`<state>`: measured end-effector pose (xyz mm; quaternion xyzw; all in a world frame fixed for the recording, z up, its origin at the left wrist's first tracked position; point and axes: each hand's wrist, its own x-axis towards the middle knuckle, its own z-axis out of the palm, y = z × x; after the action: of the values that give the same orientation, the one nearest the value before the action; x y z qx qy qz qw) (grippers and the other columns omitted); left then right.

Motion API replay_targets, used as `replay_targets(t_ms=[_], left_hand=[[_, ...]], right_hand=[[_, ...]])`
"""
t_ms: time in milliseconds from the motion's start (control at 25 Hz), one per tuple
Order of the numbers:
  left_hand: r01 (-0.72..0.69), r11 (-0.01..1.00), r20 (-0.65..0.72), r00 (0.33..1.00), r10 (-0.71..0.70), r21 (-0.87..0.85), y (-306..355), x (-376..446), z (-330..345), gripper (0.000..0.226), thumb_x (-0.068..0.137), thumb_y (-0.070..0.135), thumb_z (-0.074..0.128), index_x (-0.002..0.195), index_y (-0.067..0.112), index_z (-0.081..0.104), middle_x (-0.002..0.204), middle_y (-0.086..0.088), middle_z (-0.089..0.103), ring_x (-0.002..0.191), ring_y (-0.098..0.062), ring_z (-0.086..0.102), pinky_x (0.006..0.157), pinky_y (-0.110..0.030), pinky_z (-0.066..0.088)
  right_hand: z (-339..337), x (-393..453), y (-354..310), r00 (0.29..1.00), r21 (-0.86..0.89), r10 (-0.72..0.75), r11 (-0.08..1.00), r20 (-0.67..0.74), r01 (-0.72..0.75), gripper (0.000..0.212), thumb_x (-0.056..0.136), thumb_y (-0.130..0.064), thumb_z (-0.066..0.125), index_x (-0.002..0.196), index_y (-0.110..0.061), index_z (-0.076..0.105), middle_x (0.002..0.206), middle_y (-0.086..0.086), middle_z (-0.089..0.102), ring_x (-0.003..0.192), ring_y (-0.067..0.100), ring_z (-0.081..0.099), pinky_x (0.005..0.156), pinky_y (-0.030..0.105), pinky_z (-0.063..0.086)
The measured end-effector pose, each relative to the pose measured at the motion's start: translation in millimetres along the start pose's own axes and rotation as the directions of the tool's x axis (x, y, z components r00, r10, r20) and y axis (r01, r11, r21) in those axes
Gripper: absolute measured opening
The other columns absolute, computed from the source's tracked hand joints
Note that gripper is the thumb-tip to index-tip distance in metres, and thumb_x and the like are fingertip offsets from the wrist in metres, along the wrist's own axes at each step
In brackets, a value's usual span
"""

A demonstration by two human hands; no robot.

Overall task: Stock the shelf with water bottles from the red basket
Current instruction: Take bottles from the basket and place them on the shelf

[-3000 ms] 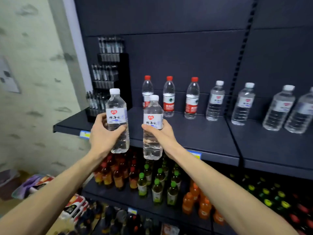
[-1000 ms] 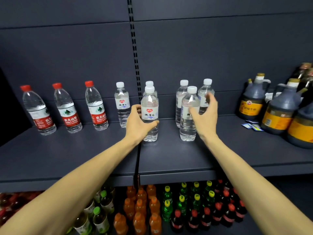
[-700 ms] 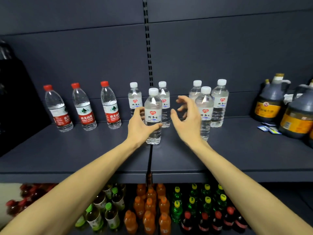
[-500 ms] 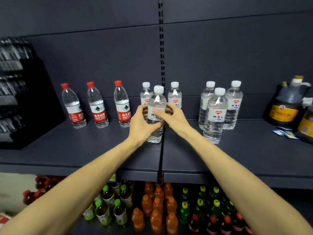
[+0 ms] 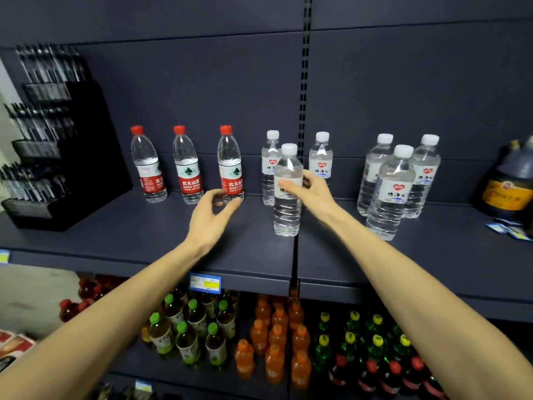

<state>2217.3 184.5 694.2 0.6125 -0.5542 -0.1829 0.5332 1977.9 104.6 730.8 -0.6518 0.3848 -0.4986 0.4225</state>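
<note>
The water bottle (image 5: 287, 192) I was working stood upright on the shelf (image 5: 138, 226), long axis vertical, white cap up, just left of the seam between the two shelf boards. My right hand (image 5: 313, 192) was wrapped around its label, fingers (image 5: 288, 186) curled on the front. My left hand (image 5: 212, 217) hung beside it over bare shelf, fingers spread loose and holding nothing.

I counted six white-capped bottles in all: the gripped one, two behind it (image 5: 270, 168) (image 5: 321, 160), and a cluster of three (image 5: 392, 192) to the right, one in front of two. Three red-capped bottles (image 5: 187, 166) lined the back at left, all upright. A dark jug (image 5: 510, 183) sat far right, a black display rack (image 5: 57, 145) far left. Green-, orange-, yellow- and red-capped drinks (image 5: 274, 342) filled the lower shelf, too crowded to count.
</note>
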Motion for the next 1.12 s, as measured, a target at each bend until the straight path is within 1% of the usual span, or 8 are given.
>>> replay_targets(t_ms=[120, 320, 440, 560, 760, 880, 1000, 1120], left_hand=[[0.071, 0.997, -0.035, 0.997, -0.070, 0.021, -10, 1, -7, 0.053, 0.094, 0.046, 0.072, 0.136, 0.016, 0.060, 0.134, 0.001, 0.063, 0.121, -0.015, 0.061, 0.106, -0.031, 0.046], [0.115, 0.992, -0.036, 0.993, -0.113, 0.047, -20, 1, -9, 0.042, 0.096, 0.037, 0.071, 0.130, 0.013, 0.064, 0.131, -0.002, 0.066, 0.111, -0.014, 0.062, 0.097, -0.027, 0.044], [0.110, 0.991, -0.033, 0.994, -0.107, 0.081, -22, -2, -11, 0.038, 0.096, 0.034, 0.071, 0.127, 0.014, 0.065, 0.128, 0.000, 0.065, 0.108, -0.013, 0.062, 0.097, -0.029, 0.045], [0.080, 0.991, -0.035, 0.996, -0.076, 0.110, -24, -8, -15, 0.034, 0.096, 0.031, 0.071, 0.125, 0.014, 0.066, 0.126, 0.001, 0.063, 0.105, -0.012, 0.061, 0.098, -0.030, 0.046], [0.082, 0.986, -0.079, 0.994, -0.071, 0.145, -36, -14, -38, 0.029, 0.096, 0.030, 0.070, 0.122, 0.015, 0.067, 0.123, 0.002, 0.064, 0.102, -0.010, 0.062, 0.096, -0.031, 0.047], [0.124, 0.980, -0.134, 0.986, -0.104, 0.153, -44, -17, -49, 0.029, 0.097, 0.029, 0.070, 0.122, 0.015, 0.067, 0.120, 0.002, 0.065, 0.100, -0.010, 0.060, 0.091, -0.026, 0.042], [0.140, 0.979, -0.138, 0.983, -0.120, 0.149, -47, -17, -51, 0.029, 0.096, 0.031, 0.069, 0.122, 0.016, 0.067, 0.116, 0.005, 0.065, 0.102, -0.011, 0.060, 0.096, -0.032, 0.047], [0.129, 0.981, -0.131, 0.985, -0.110, 0.148, -46, -18, -50, 0.029, 0.096, 0.032, 0.069, 0.121, 0.018, 0.067, 0.107, 0.013, 0.063, 0.102, -0.011, 0.062, 0.102, -0.040, 0.051]], right_hand=[[-22, 1, -2, 1.000, -0.069, 0.006, 0.998, -0.004, -0.007, 0.031, 0.089, -0.020, 0.080, 0.118, -0.018, 0.070, 0.110, -0.004, 0.074, 0.097, 0.007, 0.070, 0.081, 0.011, 0.052], [-49, 0, 4, 0.998, -0.039, 0.056, 0.998, -0.041, -0.058, 0.034, 0.087, -0.020, 0.081, 0.120, -0.019, 0.072, 0.112, -0.001, 0.077, 0.099, 0.011, 0.072, 0.088, 0.028, 0.056], [-55, 0, 2, 0.994, 0.017, 0.096, 0.995, -0.055, -0.095, 0.026, 0.086, -0.013, 0.080, 0.108, -0.026, 0.074, 0.102, -0.003, 0.078, 0.094, 0.013, 0.073, 0.088, 0.031, 0.058], [-53, -1, 1, 0.990, 0.039, 0.125, 0.992, -0.065, -0.123, 0.026, 0.078, -0.017, 0.082, 0.101, -0.027, 0.076, 0.103, 0.006, 0.080, 0.093, 0.018, 0.069, 0.090, 0.037, 0.054], [-56, -3, 4, 0.983, 0.106, 0.140, 0.986, -0.122, -0.127, 0.023, 0.084, -0.006, 0.076, 0.100, -0.023, 0.074, 0.081, -0.012, 0.079, 0.073, 0.001, 0.073, 0.067, 0.019, 0.055], [-56, -4, 4, 0.982, 0.111, 0.111, 0.989, -0.155, -0.095, 0.023, 0.082, -0.005, 0.076, 0.097, -0.022, 0.076, 0.082, -0.012, 0.079, 0.076, 0.002, 0.073, 0.075, 0.023, 0.054], [-57, -4, 1, 0.977, 0.116, 0.130, 0.987, -0.170, -0.111, 0.025, 0.080, -0.005, 0.077, 0.100, -0.021, 0.077, 0.091, -0.006, 0.080, 0.083, 0.008, 0.075, 0.089, 0.035, 0.058], [-52, -11, -2, 0.974, 0.052, 0.136, 0.990, -0.179, -0.129, 0.043, 0.083, -0.013, 0.076, 0.125, -0.015, 0.069, 0.115, 0.000, 0.075, 0.109, 0.019, 0.071, 0.108, 0.043, 0.052]])
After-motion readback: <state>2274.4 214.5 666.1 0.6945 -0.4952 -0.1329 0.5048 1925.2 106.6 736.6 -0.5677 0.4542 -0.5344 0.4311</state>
